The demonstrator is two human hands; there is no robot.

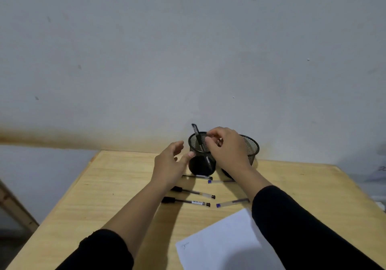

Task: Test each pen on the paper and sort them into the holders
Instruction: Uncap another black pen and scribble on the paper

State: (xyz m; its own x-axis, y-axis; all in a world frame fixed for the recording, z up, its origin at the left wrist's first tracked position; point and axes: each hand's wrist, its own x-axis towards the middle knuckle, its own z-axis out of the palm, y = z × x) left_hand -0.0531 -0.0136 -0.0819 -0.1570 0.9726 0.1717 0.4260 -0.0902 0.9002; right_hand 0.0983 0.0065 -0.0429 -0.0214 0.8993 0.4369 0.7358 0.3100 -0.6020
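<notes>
- Two holders at the tabletop's [117,186] far edge: left holder [200,155] with one pen [198,137] leaning inside, right holder [251,146] behind right hand [226,146].
- Right hand: fingers curled over the left holder's rim; whether pinching, cannot tell.
- Left hand [170,165]: spread, thumb against the left holder.
- Five pens [193,192] lying untested before the paper [225,242].
- Best to steady the holder and release gently, cap up.

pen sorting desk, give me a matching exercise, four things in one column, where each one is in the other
Things:
1. black pen with clip
2. white sheet of paper
3. left hand
4. blue-capped clear pen

Places:
A. lying flat on the wooden table, just beyond the paper
B. standing tilted in the left black mesh holder
C. open, beside that holder
D. near edge of the table, with a small scribble

Pairs: 1-B, 2-D, 3-C, 4-A
</notes>
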